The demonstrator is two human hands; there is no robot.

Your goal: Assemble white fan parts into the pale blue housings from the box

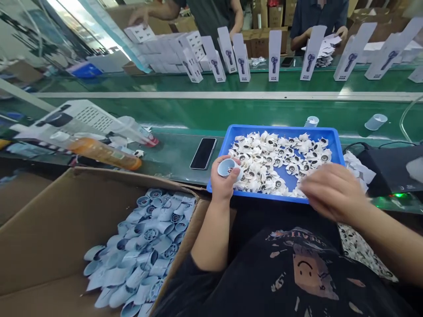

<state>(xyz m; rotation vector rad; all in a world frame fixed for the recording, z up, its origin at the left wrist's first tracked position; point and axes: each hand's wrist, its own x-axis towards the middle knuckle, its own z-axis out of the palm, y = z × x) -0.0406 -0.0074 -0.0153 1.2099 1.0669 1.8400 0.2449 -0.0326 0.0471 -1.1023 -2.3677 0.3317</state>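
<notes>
My left hand is wrapped round a light blue plastic fan housing, its round opening turned up and some small parts visible inside. The housing is over the left edge of a blue tray. Many white fan blades with dark round centres lie heaped in that tray. Over the tray's front right corner, my right hand is smeared by motion; its fingertips are too blurred to show whether they hold anything. More light blue housings fill part of a cardboard box at my left.
A phone lies left of the tray, near an orange drink bottle. Two blue cups rest on the green conveyor. White printed boxes stand beyond it, with two people behind. A black device sits at right.
</notes>
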